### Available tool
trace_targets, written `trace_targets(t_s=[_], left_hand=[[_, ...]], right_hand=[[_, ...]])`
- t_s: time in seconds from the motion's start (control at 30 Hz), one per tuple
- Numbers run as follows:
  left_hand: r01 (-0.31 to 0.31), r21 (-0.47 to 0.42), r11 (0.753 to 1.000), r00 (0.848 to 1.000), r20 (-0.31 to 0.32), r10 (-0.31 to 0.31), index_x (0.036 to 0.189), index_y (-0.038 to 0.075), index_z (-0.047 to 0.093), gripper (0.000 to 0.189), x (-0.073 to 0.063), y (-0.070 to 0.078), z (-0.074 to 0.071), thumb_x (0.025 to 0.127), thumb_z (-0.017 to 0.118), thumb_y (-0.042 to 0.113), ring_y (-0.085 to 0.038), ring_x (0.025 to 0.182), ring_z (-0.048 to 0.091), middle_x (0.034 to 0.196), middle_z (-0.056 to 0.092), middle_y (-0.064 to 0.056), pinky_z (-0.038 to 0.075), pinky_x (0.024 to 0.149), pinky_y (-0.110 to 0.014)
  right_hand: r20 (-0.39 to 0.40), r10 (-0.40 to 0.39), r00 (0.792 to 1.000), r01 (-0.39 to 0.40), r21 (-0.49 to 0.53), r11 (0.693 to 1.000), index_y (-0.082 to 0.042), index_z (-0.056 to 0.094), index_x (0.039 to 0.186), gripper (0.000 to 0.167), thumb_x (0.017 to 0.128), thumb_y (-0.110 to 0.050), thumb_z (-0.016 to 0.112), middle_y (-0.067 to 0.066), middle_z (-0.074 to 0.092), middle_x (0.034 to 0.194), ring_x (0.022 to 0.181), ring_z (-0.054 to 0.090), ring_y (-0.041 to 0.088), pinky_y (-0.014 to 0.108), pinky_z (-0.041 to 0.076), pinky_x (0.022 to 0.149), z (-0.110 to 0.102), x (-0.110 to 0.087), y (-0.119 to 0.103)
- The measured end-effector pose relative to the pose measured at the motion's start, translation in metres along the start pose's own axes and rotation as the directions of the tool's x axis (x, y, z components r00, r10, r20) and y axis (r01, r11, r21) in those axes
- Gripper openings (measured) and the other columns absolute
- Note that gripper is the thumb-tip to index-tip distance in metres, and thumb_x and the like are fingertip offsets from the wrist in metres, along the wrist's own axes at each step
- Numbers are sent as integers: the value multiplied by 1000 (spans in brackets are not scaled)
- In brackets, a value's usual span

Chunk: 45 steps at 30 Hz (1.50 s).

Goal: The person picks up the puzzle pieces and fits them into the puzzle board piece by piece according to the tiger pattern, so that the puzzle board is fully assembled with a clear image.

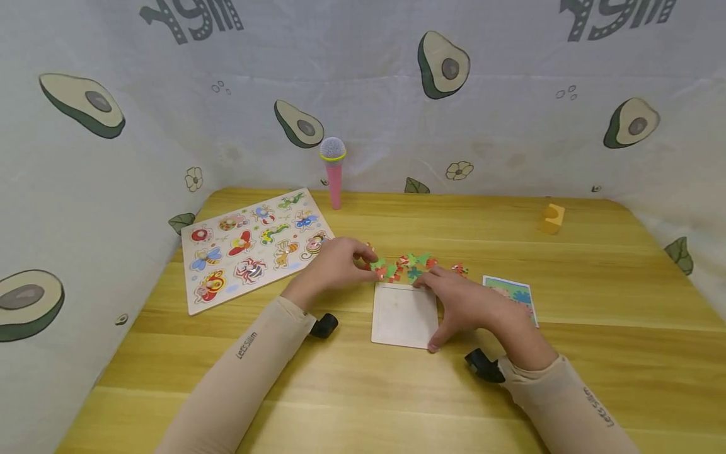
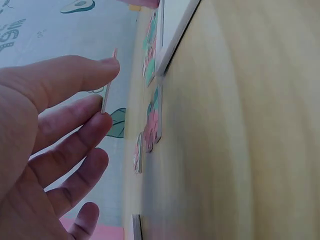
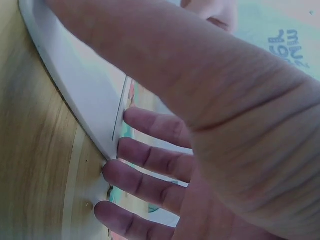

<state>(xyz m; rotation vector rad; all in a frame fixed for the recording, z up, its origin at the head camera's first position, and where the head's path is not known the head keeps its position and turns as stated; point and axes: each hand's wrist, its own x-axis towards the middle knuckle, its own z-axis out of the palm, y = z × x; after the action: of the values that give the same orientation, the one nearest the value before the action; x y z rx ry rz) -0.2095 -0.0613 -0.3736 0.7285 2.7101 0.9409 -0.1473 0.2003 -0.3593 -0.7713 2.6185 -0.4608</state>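
Pinching thin piece point(image 2: 106, 95), left hand point(image 1: 334, 260); right hand point(image 1: 462, 301) spread, three o'clock of tray point(image 1: 403, 315). Best brace tray, lower piece level.

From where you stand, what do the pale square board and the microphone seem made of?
The pale square board looks like matte wood or fibreboard, given its dull face and straight edges. The microphone seems plastic, from its smooth pink handle; its silvery, textured head could be metal.

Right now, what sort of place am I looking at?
Possibly a screened-off play corner: there's hanging avocado-printed cloth, a board of bright insect pictures, and a cluster of colourful jigsaw pieces.
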Motion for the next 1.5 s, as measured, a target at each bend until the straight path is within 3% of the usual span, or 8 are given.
trace_targets(t_s=[0.3, 0.73, 0.9, 1.1, 1.5], left_hand=[[-106, 37, 994, 992, 66, 104, 105, 20, 79, 28, -13, 3, 5, 82, 85, 36, -10, 95, 61, 98, 69, 15, 32, 93, -43], [-181, 73, 981, 976, 139, 170, 101, 19, 79, 26, -18, 8, 11, 81, 85, 35, -5, 90, 59, 94, 70, 14, 42, 87, -29], [-214, 125, 969, 970, 144, 195, 101, 20, 80, 26, -19, 10, 12, 81, 85, 35, -7, 89, 59, 92, 70, 13, 41, 85, -30], [-215, 141, 966, 969, 157, 193, 102, 21, 79, 25, -19, 10, 14, 81, 84, 35, -8, 90, 57, 92, 68, 13, 37, 88, -37], [-219, 144, 965, 965, 181, 192, 109, 23, 78, 26, -19, 10, 18, 85, 81, 35, -8, 90, 57, 94, 65, 12, 35, 87, -39]], right_hand=[[10, 6, 1000, -6, 15, 1000, -4, 52, 134, 105, 55, -57, 96, 8, 50, 128, 117, 48, 28, 53, 42, 102, 0, -1, 0], [24, -3, 1000, 2, 14, 1000, -3, 52, 133, 104, 55, -57, 95, 6, 51, 126, 118, 47, 28, 52, 42, 102, 2, -2, -2], [23, -9, 1000, 8, 18, 1000, -3, 52, 133, 104, 56, -56, 95, 6, 51, 126, 119, 47, 28, 52, 41, 103, 3, -1, -2], [21, -28, 999, 28, 23, 999, -2, 52, 132, 103, 57, -56, 95, 7, 51, 125, 117, 47, 28, 51, 42, 101, 2, -1, -2], [37, 32, 999, -33, 29, 999, -3, 50, 136, 108, 54, -58, 95, 9, 47, 127, 117, 46, 29, 53, 42, 102, 3, -1, -1]])
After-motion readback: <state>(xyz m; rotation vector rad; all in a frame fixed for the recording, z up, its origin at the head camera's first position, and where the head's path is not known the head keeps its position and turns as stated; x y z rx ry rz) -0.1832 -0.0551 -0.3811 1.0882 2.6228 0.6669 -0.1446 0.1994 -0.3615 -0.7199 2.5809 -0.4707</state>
